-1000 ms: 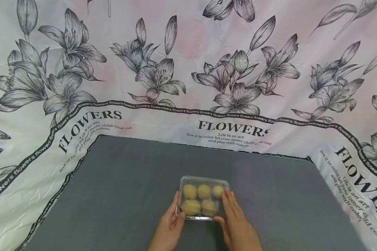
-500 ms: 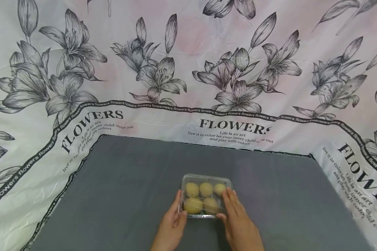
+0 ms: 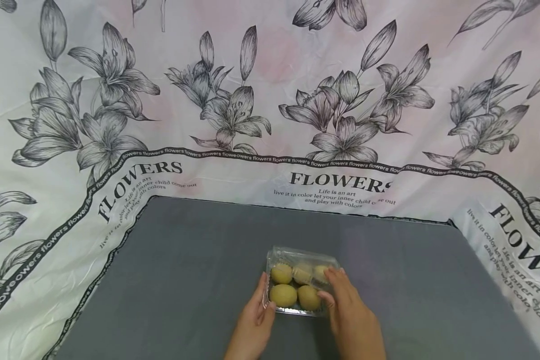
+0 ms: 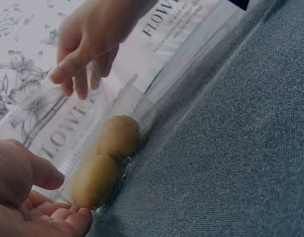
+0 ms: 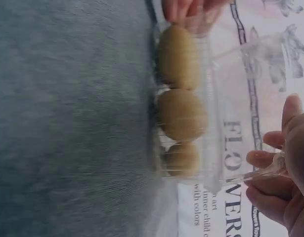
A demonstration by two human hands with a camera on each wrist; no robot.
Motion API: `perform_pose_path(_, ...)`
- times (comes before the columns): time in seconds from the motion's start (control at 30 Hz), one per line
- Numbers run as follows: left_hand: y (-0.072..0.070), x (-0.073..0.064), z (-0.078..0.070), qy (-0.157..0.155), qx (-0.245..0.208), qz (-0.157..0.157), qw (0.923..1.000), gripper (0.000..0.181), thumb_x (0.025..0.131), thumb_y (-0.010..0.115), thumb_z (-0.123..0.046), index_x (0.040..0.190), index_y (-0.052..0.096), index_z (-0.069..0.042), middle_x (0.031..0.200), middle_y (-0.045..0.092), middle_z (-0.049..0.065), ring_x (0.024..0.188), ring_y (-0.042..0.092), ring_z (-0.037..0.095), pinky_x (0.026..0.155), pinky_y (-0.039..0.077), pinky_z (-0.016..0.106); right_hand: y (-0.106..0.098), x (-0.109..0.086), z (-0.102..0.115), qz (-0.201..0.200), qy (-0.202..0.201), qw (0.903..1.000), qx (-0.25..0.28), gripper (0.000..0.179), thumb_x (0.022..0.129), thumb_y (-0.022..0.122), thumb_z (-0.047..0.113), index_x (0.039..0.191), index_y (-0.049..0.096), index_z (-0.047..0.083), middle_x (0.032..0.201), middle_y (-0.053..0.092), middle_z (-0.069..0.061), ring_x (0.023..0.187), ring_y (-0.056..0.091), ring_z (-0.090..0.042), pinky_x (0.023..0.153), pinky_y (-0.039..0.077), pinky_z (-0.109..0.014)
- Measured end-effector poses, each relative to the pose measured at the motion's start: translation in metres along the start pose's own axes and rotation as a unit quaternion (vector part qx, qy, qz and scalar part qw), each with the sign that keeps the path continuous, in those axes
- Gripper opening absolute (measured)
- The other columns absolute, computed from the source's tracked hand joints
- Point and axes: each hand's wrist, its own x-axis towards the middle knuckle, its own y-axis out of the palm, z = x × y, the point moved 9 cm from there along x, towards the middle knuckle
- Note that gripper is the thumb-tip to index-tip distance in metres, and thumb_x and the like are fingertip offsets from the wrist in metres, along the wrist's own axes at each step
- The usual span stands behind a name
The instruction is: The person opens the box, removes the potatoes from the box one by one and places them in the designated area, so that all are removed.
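Note:
A clear plastic clamshell box [image 3: 297,312] with several round yellow-brown fruits [image 3: 283,296] sits on the grey table in front of me. My left hand [image 3: 253,322] grips its left side, thumb at the near corner; in the left wrist view its fingers [image 4: 67,219] lie low against the box end. The transparent lid [image 5: 240,64] is tilted up from the tray. At the lid's edge, my right hand [image 3: 357,320] pinches it between thumb and fingers, as the right wrist view shows. Two fruits in the near row are uncovered in the head view; the far row shows through the lid.
The grey cloth-like tabletop [image 3: 184,270] stretches around the box on all sides. White flower-printed sheeting [image 3: 234,175] rises behind the table and along both sides.
The lid, earlier flat over the fruits, has lifted at the near side with my right hand raised on it. Box and hands sit slightly farther right in the view.

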Motion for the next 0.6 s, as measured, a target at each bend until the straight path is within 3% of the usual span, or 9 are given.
perform_pose_path(0.17, 0.0, 0.001, 0.0, 0.002, 0.0, 0.0, 1.0, 0.07, 0.11, 0.055, -0.008, 0.168, 0.016, 0.0, 0.171, 0.014, 0.029, 0.153, 0.025, 0.045, 0.119, 0.03, 0.049, -0.004, 0.009, -0.009, 0.021, 0.032, 0.9988, 0.03, 0.065, 0.089, 0.086, 0.019, 0.148, 0.06, 0.012, 0.145, 0.067, -0.008, 0.105, 0.076, -0.034, 0.067, 0.064, -0.046)
perform_pose_path(0.33, 0.0, -0.001, -0.001, -0.006, 0.011, 0.002, 0.9999, 0.069, 0.111, 0.055, -0.011, 0.169, 0.017, -0.003, 0.172, 0.014, 0.028, 0.151, 0.028, 0.048, 0.118, 0.034, 0.053, -0.014, 0.02, -0.016, 0.002, 0.041, 0.9976, 0.056, 0.065, 0.084, 0.09, 0.013, 0.143, 0.064, 0.007, 0.139, 0.071, -0.007, 0.113, 0.074, -0.033, 0.089, 0.059, -0.043)
perform_pose_path(0.5, -0.001, -0.001, -0.003, 0.003, 0.013, 0.003, 0.9999, 0.068, 0.111, 0.053, -0.009, 0.169, 0.017, -0.003, 0.172, 0.013, 0.027, 0.152, 0.026, 0.048, 0.117, 0.034, 0.053, -0.019, 0.031, -0.019, -0.006, 0.054, 0.9959, 0.072, 0.058, 0.085, 0.089, 0.01, 0.138, 0.066, 0.005, 0.133, 0.074, -0.01, 0.113, 0.074, -0.035, 0.091, 0.058, -0.044)
perform_pose_path(0.6, -0.001, 0.001, -0.004, 0.011, 0.013, -0.002, 0.9999, 0.068, 0.11, 0.053, -0.005, 0.168, 0.017, -0.001, 0.171, 0.015, 0.027, 0.152, 0.026, 0.042, 0.118, 0.034, 0.048, -0.019, 0.035, -0.021, -0.002, 0.061, 0.9957, 0.07, 0.055, 0.086, 0.088, 0.01, 0.136, 0.067, 0.005, 0.132, 0.074, -0.01, 0.112, 0.074, -0.035, 0.089, 0.058, -0.048)
